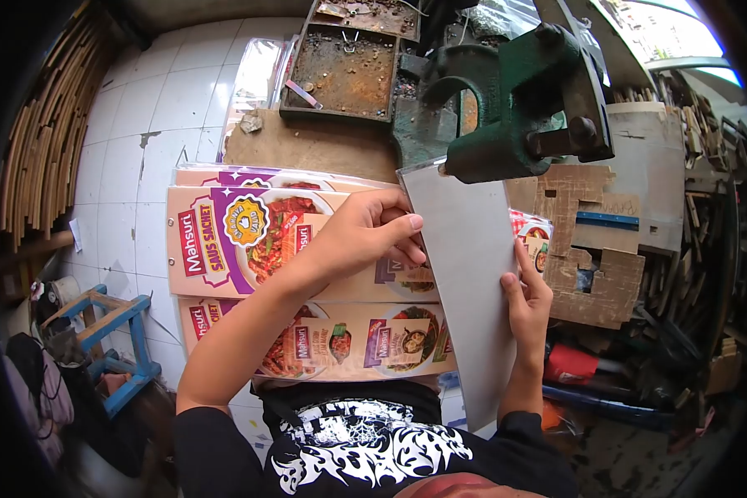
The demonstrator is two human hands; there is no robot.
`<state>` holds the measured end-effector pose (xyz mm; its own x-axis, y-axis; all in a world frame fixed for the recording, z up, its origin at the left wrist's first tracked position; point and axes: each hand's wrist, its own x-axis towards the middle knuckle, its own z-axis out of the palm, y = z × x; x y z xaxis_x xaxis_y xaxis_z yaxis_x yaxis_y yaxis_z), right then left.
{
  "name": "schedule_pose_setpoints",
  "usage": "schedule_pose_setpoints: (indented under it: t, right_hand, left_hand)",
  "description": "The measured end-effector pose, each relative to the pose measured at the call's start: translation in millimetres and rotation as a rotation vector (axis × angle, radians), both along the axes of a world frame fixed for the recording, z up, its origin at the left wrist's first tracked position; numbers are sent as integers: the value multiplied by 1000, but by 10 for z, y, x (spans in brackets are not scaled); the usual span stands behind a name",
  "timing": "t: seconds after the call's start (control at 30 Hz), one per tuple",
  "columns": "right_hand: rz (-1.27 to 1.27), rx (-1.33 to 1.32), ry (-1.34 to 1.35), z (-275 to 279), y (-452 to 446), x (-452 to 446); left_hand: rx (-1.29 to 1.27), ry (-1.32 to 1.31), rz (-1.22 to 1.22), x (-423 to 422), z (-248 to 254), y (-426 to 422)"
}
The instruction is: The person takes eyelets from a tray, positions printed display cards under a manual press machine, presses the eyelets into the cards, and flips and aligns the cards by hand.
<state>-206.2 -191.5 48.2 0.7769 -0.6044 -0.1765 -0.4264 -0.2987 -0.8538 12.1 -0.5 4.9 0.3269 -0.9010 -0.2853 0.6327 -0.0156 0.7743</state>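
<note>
A long grey-white panel [465, 249] slants down in front of me, its upper end at the head of a green press [506, 108]. My right hand [527, 295] grips the panel's right edge, thumb on the face and fingers along the side. My left hand [382, 228] is closed in a pinch at the panel's left edge; whatever its fingertips hold is hidden. Beneath my left forearm lie printed food-sachet panels [216, 241], overlapping in stacks. A small patch of red-checked print [533, 228] shows to the right of the grey-white panel.
A rusty metal tray [340, 75] with small loose bits stands left of the press. Cut brown boards [593, 282] lie at the right. On the tiled floor [133, 166] are a blue stool frame [124, 340] and, farther back, stacked wooden strips [58, 124].
</note>
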Motion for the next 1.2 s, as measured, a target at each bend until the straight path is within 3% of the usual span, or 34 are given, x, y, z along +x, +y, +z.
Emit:
schedule_pose_setpoints:
  t: [0.27,1.2]
  right_hand:
    - [27,-101,-40,-91,-39,-15]
    - [32,-76,14,-70,-45,-37]
  left_hand:
    - [-15,41,22,5,11,-5]
    - [-11,18,16,0,-1,1]
